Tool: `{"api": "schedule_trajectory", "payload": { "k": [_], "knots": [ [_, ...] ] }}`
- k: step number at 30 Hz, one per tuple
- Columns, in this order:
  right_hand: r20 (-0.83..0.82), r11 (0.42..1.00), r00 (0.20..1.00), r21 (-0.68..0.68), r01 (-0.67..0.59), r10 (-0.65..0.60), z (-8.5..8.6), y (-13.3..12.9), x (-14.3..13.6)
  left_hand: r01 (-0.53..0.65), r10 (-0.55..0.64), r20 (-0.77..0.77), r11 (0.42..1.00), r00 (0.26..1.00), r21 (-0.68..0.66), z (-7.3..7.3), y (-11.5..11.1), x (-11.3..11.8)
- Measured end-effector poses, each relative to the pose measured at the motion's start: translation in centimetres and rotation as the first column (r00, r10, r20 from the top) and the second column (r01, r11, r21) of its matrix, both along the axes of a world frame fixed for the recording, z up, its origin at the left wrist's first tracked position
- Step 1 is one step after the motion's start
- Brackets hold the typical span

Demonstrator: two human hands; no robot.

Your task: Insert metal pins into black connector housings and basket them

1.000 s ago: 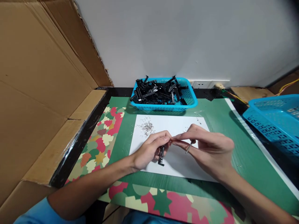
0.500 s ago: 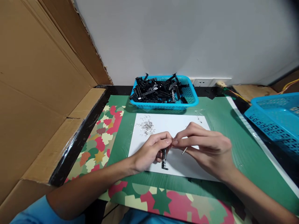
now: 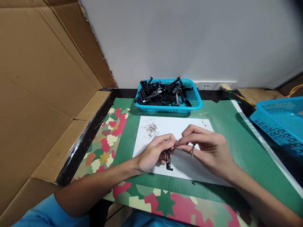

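Observation:
A narrow black plastic part (image 3: 168,162) hangs down from the fingers of my left hand (image 3: 157,151), which is closed around its upper end. My right hand (image 3: 204,145) meets it at the fingertips, with thumb and forefinger pinched together at the top of the part. Between the fingers of my right hand a thin metal rod (image 3: 193,151) points downward. Whatever the right fingertips pinch is too small to make out. Under both hands lies a white sheet (image 3: 175,123), with a pile of tiny thin wire pieces (image 3: 151,128) on its left.
Behind the sheet a blue basket (image 3: 168,109) holds many black parts (image 3: 163,93). Another blue basket (image 3: 279,126) stands at the right. Cardboard (image 3: 47,94) walls the left side. Small dark bits lie at the sheet's upper right and below its front edge.
The metal rod has swung to a steeper angle in my right hand. Both hands remain together at the black part. The whole view has shifted slightly.

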State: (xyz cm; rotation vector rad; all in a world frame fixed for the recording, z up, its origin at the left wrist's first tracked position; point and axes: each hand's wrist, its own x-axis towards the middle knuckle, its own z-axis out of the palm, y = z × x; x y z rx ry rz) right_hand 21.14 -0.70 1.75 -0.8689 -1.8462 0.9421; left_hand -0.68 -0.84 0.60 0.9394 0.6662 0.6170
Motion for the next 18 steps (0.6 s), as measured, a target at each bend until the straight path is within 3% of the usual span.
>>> {"api": "schedule_trajectory", "payload": {
  "k": [11, 18],
  "knots": [
    [-0.063, 0.998, 0.997, -0.047, 0.042, -0.045, 1.2, -0.1, -0.4, -0.055, 0.056, -0.041, 0.998, 0.998, 0.026, 0.5, -0.2, -0.2],
    [-0.03, 0.997, 0.997, -0.039, 0.074, -0.075, 0.5, -0.4, -0.7, -0.02, 0.02, -0.051, 1.0, 0.999, 0.01, 0.7, -0.2, 0.0]
  ]
}}
